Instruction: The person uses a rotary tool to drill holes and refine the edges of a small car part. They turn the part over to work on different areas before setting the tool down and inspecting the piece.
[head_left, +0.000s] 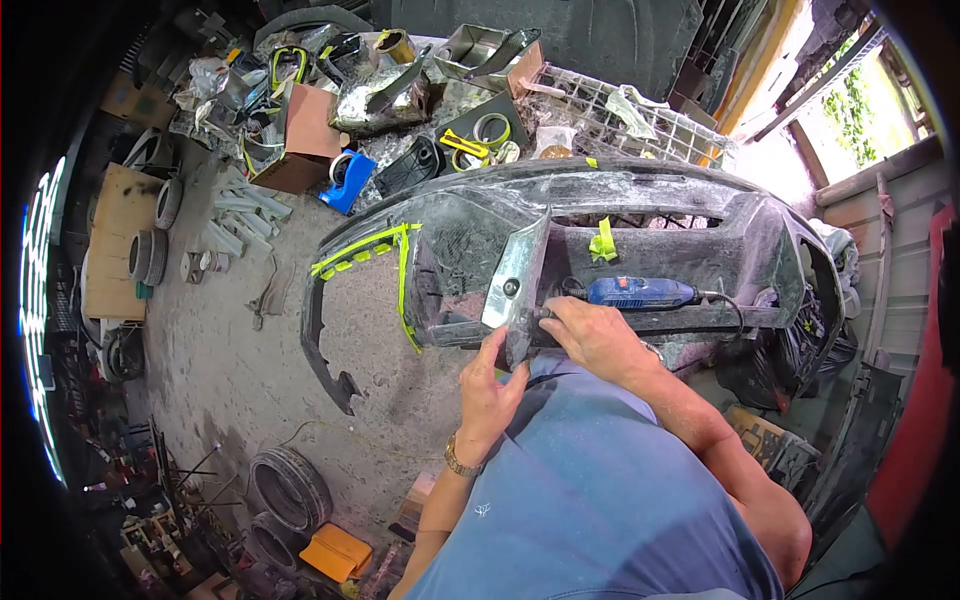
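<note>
A dark car bumper lies across the middle of the view, its surface scuffed and dusty. Over it stands a narrow curved trim piece, with a shiny silver face and a dark round fastener. My left hand pinches the lower end of this piece between thumb and fingers. Close to its right edge, my right hand has its fingertips closed on a small dark thing that I cannot make out. Just beyond that hand, a blue rotary tool with a black cord rests on the bumper.
Yellow-green masking tape edges the bumper's left opening. Behind it are a cardboard box, a blue tape dispenser, a yellow-handled tool and a wire rack. Tyres lie lower left; a black bag sits right.
</note>
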